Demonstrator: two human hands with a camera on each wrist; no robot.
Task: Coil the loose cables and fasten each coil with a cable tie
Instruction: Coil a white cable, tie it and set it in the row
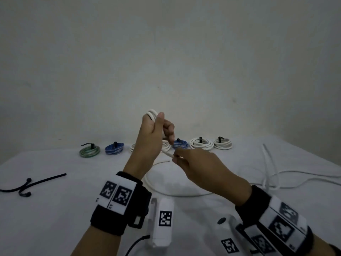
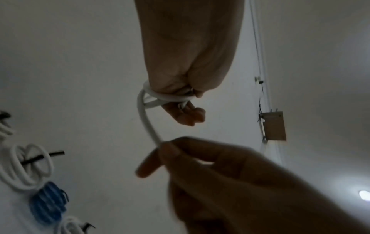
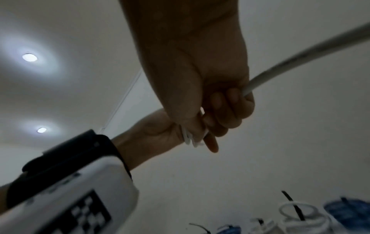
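Observation:
My left hand (image 1: 156,130) is raised above the table and grips a small coil of white cable (image 1: 152,114) wound around its fingers; the loops (image 2: 160,98) cross its fingertips in the left wrist view. My right hand (image 1: 181,158) sits just below and to the right, pinching the same cable's free run (image 2: 149,126) where it leaves the coil. The rest of this white cable (image 1: 166,191) trails in a loop on the table under both hands. In the right wrist view the cable (image 3: 290,61) runs out of my right fist to the upper right.
Tied coils line the back of the table: green (image 1: 89,150), blue (image 1: 114,148), blue (image 1: 180,144), white (image 1: 201,143), white (image 1: 222,143). Black cable ties (image 1: 27,185) lie at the left. More loose white cable (image 1: 276,178) sprawls at the right. A white wall stands close behind.

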